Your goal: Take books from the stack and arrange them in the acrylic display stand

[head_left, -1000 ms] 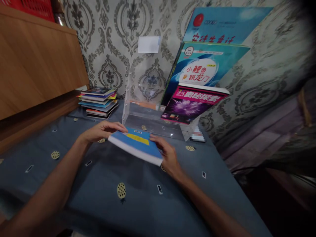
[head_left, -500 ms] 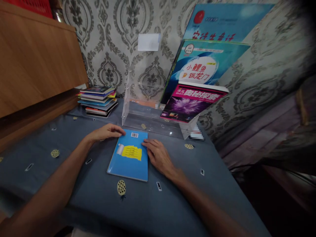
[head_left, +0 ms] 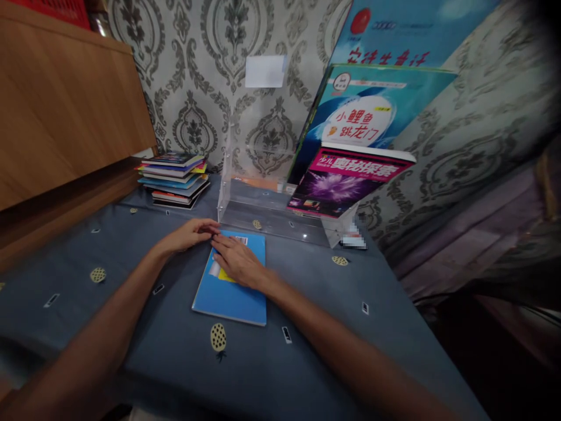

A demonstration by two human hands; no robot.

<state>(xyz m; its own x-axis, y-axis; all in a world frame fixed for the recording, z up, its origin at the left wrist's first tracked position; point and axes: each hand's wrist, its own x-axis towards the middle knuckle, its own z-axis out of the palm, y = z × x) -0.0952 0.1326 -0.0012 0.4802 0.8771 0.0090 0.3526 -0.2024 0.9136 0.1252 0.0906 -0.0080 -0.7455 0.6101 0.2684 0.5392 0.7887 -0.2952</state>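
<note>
A blue book (head_left: 232, 304) lies flat on the table with its back cover up; a barcode and a yellow panel show on it, partly covered. My right hand (head_left: 239, 261) rests across the upper part of this cover, fingers stretched toward the top left corner. At that same corner is my left hand (head_left: 195, 235), its fingers loosely extended and close to the right fingertips. Neither hand is gripping the book. Just behind the book stands a clear acrylic stand (head_left: 280, 216).
On the stand's right side, a magazine with a purple burst (head_left: 335, 181), a teal picture book (head_left: 359, 120) and a blue book (head_left: 407, 38) lean in tiers. A stack of books (head_left: 173, 181) sits at the back left, near a wooden cabinet (head_left: 74, 99). The tablecloth (head_left: 170, 351) is grey-blue.
My right hand has moved left from the book's right edge onto its upper cover, toward my left hand. My left hand stays by the top left corner. The view has shifted slightly.
</note>
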